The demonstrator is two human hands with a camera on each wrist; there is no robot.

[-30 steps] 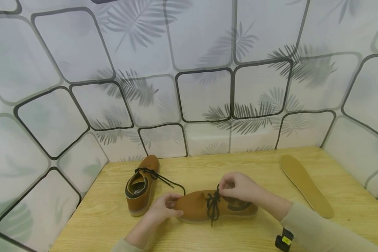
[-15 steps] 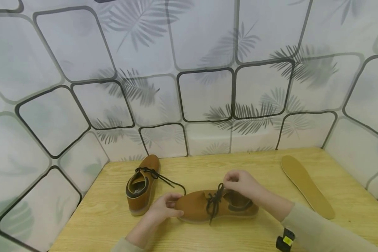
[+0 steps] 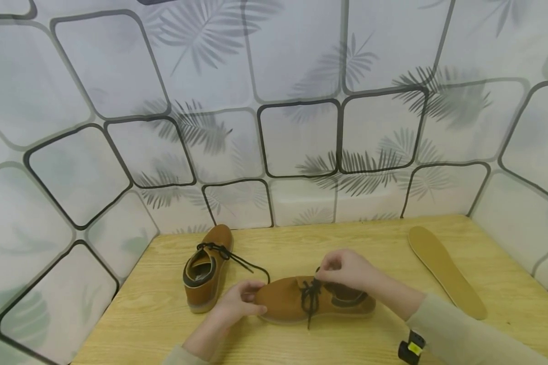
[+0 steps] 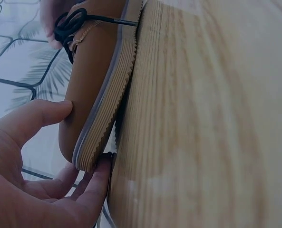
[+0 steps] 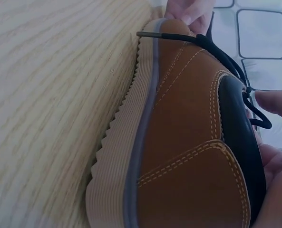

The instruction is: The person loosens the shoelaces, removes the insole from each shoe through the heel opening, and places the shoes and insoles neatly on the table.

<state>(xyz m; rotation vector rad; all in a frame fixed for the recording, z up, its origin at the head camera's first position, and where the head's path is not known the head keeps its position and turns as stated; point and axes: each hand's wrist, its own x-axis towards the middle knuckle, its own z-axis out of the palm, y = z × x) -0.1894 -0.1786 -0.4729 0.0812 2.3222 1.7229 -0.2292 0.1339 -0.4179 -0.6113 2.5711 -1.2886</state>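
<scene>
A brown leather shoe (image 3: 278,298) lies crosswise on the table, toe to the left, its opening dark-lined. My left hand (image 3: 232,305) grips its toe. In the left wrist view the thumb (image 4: 50,113) presses on the upper while other fingers curl under the ribbed sole (image 4: 105,121). Over the tongue, the black shoelace (image 3: 309,299) is tied in a bow, one end hanging down the near side. My right hand (image 3: 348,269) pinches the lace above the shoe's opening. In the right wrist view, a lace loop (image 5: 260,124) hangs by the thumb, and the fingers are partly hidden behind the collar.
A second brown shoe (image 3: 215,284) stands at the left, its long black lace (image 3: 251,264) trailing toward the first shoe's toe. A tan insole (image 3: 445,274) lies at the right of the wooden table (image 3: 374,233). A patterned sheet (image 3: 297,142) rises behind and along both sides.
My right hand moved slightly right and up, drawing a lace loop out, then came back left and down to the bow. My left hand has stayed at the toe.
</scene>
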